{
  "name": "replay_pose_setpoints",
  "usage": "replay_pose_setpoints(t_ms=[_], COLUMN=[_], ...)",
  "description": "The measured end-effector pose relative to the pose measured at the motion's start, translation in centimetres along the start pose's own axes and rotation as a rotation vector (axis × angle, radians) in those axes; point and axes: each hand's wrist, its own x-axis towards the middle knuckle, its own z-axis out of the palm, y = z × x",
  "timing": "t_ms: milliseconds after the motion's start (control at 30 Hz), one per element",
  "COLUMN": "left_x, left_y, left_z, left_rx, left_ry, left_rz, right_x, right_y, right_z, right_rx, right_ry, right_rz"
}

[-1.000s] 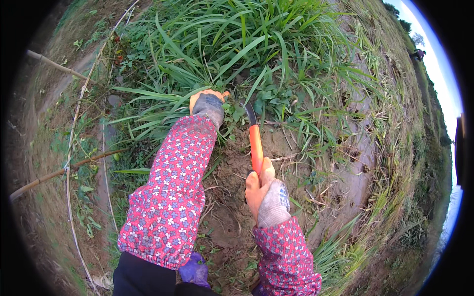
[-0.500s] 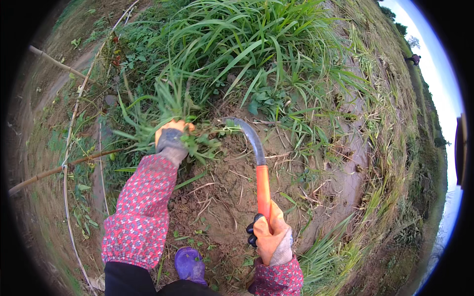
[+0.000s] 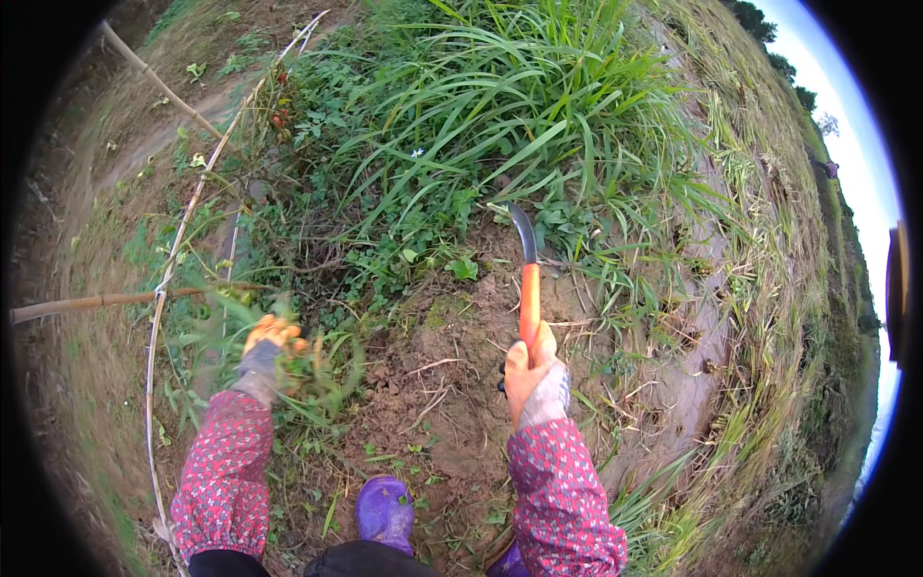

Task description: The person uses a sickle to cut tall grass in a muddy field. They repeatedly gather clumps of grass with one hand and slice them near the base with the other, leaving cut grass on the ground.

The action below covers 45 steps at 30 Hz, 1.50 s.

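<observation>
Left hand (image 3: pixel 272 335): it has swung off to the left and closer to the person since half a second ago; greens blur around its bent fingers, and from where I stand I cannot tell whether it grips them or lets them go.
Right hand (image 3: pixel 535 380): it has pushed forward, wrapped firmly round the sickle's handle.
Sickle (image 3: pixel 530 288): one, with an orange handle and a dark curved blade, its tip just beside the low leaves at the foot of the tall grass (image 3: pixel 548 115).
Gloves (image 3: pixel 548 396): two, orange and grey, one hand inside each.
Sleeves (image 3: pixel 562 490): two, red and flowered, a forearm in each.
Boots (image 3: pixel 386 513): two, purple, the second mostly hidden.
Bamboo poles (image 3: pixel 91 305): two, at the left, meeting one long thin cane (image 3: pixel 178 250).
</observation>
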Motion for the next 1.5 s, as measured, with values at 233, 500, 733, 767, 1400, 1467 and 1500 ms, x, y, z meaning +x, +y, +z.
replay_pose_setpoints(t_ms=[233,500,733,767,1400,1467,1500], left_x=[18.7,30.2,26.7,25.8,3.6,4.8,5.2], left_y=[22.6,21.7,15.5,17.3,16.5,16.3,16.2], left_z=[2.6,7.8,9.1,9.0,7.1,9.7,10.3], left_rx=[0.257,0.471,0.303,0.267,-0.647,-0.367,-0.345], left_ry=[-0.215,-0.906,-0.552,-0.494,-0.284,-0.282,-0.290], left_rz=[0.329,-0.081,-0.170,-0.114,0.177,0.199,0.183], right_x=[4.5,3.4,-4.0,-4.9,-8.5,-12.1,-14.3], right_y=[-5.1,-6.1,-0.7,0.8,-1.8,0.5,1.5], right_z=[0.0,-1.7,-4.0,-3.9,-18.2,-21.6,-22.9], right_rx=[-0.509,-0.548,-0.128,-0.079,-0.041,-0.059,-0.030], right_ry=[-0.238,-0.311,-0.270,-0.202,-0.114,-0.019,0.028], right_rz=[0.117,0.039,-0.009,0.004,0.203,0.268,0.339])
